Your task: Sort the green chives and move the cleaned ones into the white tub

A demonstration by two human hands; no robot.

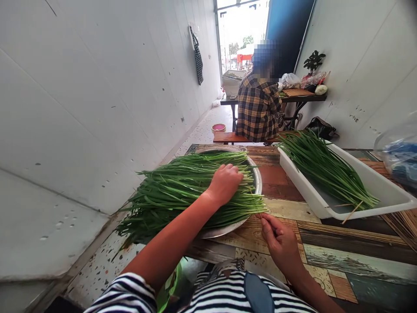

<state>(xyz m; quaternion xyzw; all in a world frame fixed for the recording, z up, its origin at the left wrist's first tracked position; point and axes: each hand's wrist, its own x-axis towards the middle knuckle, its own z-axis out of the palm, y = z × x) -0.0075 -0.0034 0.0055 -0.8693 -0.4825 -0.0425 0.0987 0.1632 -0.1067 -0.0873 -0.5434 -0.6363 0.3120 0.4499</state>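
A large heap of garlic chives (pixel 182 187) lies across a round metal basin (pixel 257 176), leaves trailing over its left rim and pale stem ends pointing right. My left hand (pixel 225 181) is on top of the heap, fingers curled round a bunch of stems near the pale ends. Just off the basin's right rim, my right hand (pixel 280 238) pinches thumb against forefinger at the tip of the lowest stems. What sits in that pinch is thin and too small to name. More chives (pixel 335 169) lie in a white plastic tub (pixel 321 208) to the right.
The basin and tub stand on a patchwork wood-pattern table (pixel 280 189). Thin brown sticks or straws (pixel 399 226) lie at the right edge near a clear plastic bag (pixel 400 152). A person in a plaid shirt (pixel 257 106) sits ahead on a bench (pixel 224 137). A white wall (pixel 81 95) runs along the left.
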